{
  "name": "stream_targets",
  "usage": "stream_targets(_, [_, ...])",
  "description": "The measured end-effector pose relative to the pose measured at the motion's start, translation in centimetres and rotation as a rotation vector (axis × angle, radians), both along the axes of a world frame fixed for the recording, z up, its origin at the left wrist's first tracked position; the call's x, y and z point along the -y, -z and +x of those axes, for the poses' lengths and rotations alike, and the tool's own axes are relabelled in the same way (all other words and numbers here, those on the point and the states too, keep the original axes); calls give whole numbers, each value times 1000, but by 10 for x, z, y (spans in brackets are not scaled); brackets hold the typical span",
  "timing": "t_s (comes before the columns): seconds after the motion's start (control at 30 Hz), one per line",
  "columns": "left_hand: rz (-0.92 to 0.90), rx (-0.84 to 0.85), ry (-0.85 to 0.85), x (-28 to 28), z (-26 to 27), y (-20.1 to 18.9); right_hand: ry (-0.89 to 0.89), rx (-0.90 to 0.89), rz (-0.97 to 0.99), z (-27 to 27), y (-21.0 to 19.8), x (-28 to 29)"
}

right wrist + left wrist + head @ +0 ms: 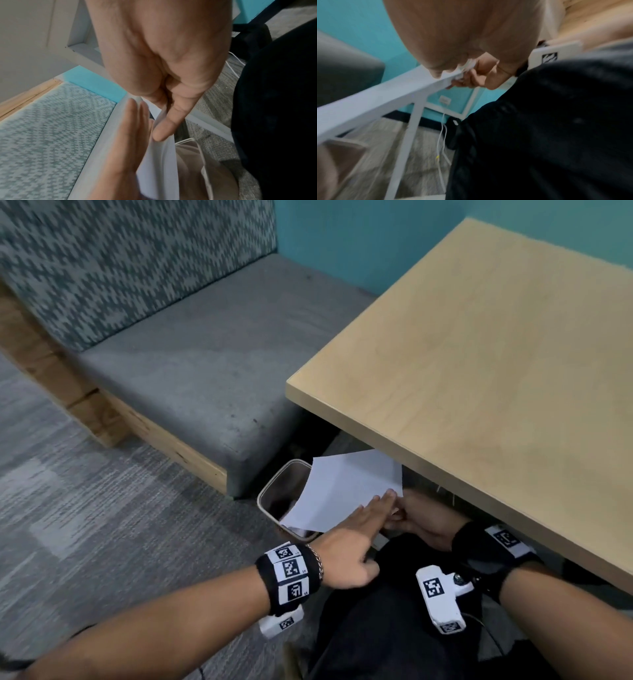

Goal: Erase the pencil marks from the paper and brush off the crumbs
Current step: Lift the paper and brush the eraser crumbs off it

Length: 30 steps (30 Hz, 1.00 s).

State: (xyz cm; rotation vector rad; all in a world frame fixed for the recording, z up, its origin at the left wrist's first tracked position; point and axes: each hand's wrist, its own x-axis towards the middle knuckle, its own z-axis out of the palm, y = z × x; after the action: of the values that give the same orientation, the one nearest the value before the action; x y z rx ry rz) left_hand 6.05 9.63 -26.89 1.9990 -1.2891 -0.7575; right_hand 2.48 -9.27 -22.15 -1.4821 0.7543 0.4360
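Note:
A white sheet of paper [349, 491] is held tilted over a small tan waste bin [265, 491] on the floor, below the table edge. My left hand [373, 505] lies flat on the sheet's near side with straight fingers [130, 128]. My right hand [407, 513] pinches the sheet's right edge between thumb [164, 129] and fingers. In the left wrist view the paper [385, 94] shows edge-on, with the right hand [479, 75] gripping it. No marks are visible on the side I see. No eraser is in sight.
A light wooden table [479, 371] overhangs on the right, just above my right hand. A grey bench seat [188, 371] stands left of the bin. White cables [441, 142] hang under the table. My dark-trousered lap [394, 628] is below both wrists.

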Motion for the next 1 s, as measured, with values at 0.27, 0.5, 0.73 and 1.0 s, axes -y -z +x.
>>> stream_targets(0.27, [469,96,-286,-62,43,140,-10,12,-86,23,0,-17])
stream_targets(0.5, [-196,-575,-669,-37,55,90,-36,25,-101,24,6,-17])
stream_targets(0.73, [-83,-267,-361,22,36,56,-44,75,-79,23,11,-18])
stream_targets(1.0, [616,-20,-619,-38,84,152,-45,46,-86,16,12,-6])
